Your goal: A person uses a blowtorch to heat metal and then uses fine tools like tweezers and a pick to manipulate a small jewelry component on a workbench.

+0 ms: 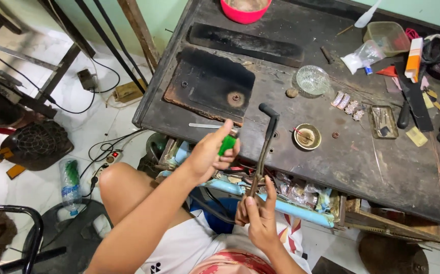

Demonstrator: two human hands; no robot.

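The left hand (210,151) was closed around a small green plastic lighter (227,144), thumb resting along its side, the lighter's upper end pointing away from the person. Directly beyond that hand, a thin flat metal strip (204,125) lay on the dark, scorched metal-topped desk (362,162), near its front edge. Further beyond lay a blackened rectangular slab (212,83) with a small round fitting set in it.

The right hand (258,213) was closed on the lower stem of a slim dark metal torch with a bent black nozzle (266,137). The index finger lay stretched up along the stem. The torch rose from that hand, slightly tilted, its nozzle ending just to the right of the lighter, close to it but apart. The right hand was held lower and nearer the body than the left, in front of the desk's edge and above a pale blue pipe (281,205).

To the right of the torch nozzle, a small round brass dish (307,136) rested on the desk. Beyond it stood a clear cut-glass bowl (312,79). Well to the right of both hands lay a shallow rectangular metal tray (383,122).
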